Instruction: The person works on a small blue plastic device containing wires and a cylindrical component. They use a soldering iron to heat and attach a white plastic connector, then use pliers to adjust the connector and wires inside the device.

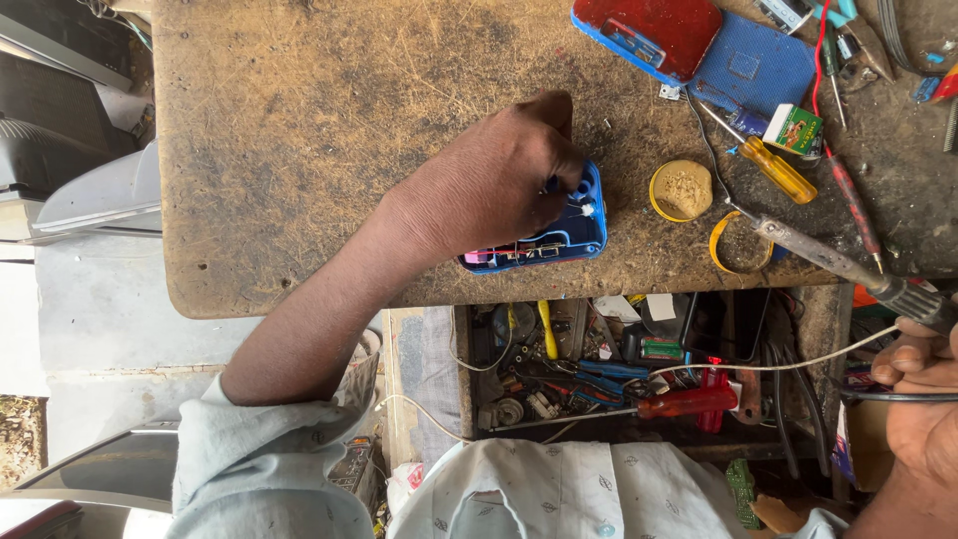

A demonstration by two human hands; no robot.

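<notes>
My left hand (499, 185) fingers pinch the blue case (559, 235) on the surface (299, 120), right hand (923, 399) fingers grip the soldering iron (848, 268).

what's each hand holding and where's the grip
Left hand presses down on the blue plastic casing, gripping its upper end. Right hand holds the soldering iron by its handle.

Pale grey shirt (559, 489), tiny leaf print, rolled sleeves (249, 449).

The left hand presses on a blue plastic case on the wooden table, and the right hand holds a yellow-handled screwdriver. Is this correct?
Not quite. In the head view the right hand holds a soldering iron; the yellow-handled screwdriver lies untouched on the table. The left hand does press on the blue case.
</notes>
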